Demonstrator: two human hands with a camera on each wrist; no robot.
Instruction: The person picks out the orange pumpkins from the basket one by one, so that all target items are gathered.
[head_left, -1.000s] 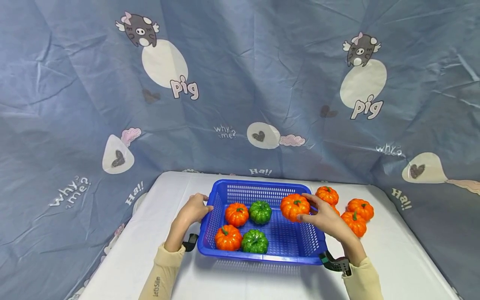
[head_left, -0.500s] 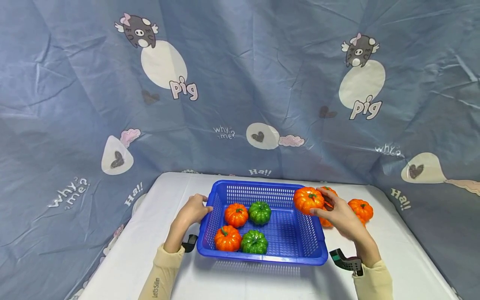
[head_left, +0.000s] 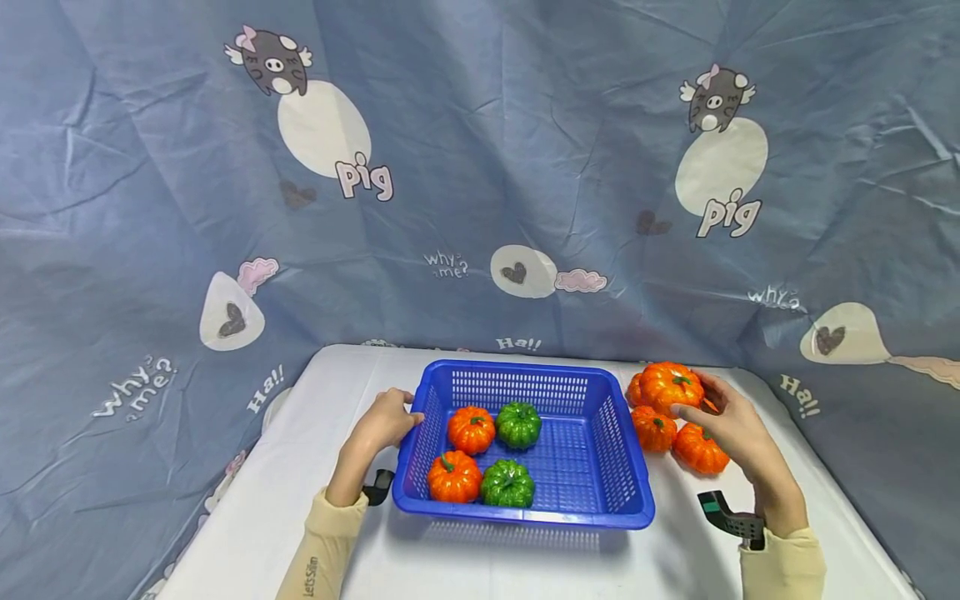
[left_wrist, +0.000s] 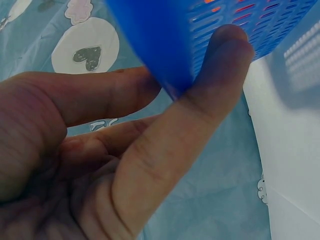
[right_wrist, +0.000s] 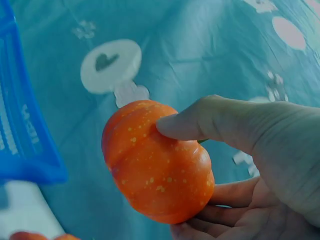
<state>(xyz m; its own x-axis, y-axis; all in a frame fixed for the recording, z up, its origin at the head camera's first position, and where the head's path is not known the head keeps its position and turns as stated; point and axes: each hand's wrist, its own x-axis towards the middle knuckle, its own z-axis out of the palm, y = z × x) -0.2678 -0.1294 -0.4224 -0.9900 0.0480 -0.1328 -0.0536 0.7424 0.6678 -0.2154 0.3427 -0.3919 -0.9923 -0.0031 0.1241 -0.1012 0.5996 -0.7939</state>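
Note:
My right hand [head_left: 733, 423] holds an orange toy pumpkin [head_left: 667, 388] over the pumpkins right of the basket. In the right wrist view its thumb presses the speckled side of the held pumpkin [right_wrist: 157, 162], with the other fingers beneath. My left hand [head_left: 388, 421] grips the left rim of a blue plastic basket [head_left: 525, 517]; thumb and finger pinch the basket's edge [left_wrist: 155, 45] in the left wrist view. Inside, on the left and middle, lie two orange pumpkins [head_left: 455, 477] and two green pumpkins [head_left: 508, 483].
Close to the basket's right wall lie more orange pumpkins, including one at the front [head_left: 701, 450] and one beside the wall [head_left: 653, 429]. Another behind is partly hidden by the held one. The white table [head_left: 450, 567] ends at a blue patterned curtain [head_left: 465, 167].
My right hand has carried the orange pumpkin from above the basket's right side, over the wall, to the pumpkins outside on the right. My left hand stays on the rim.

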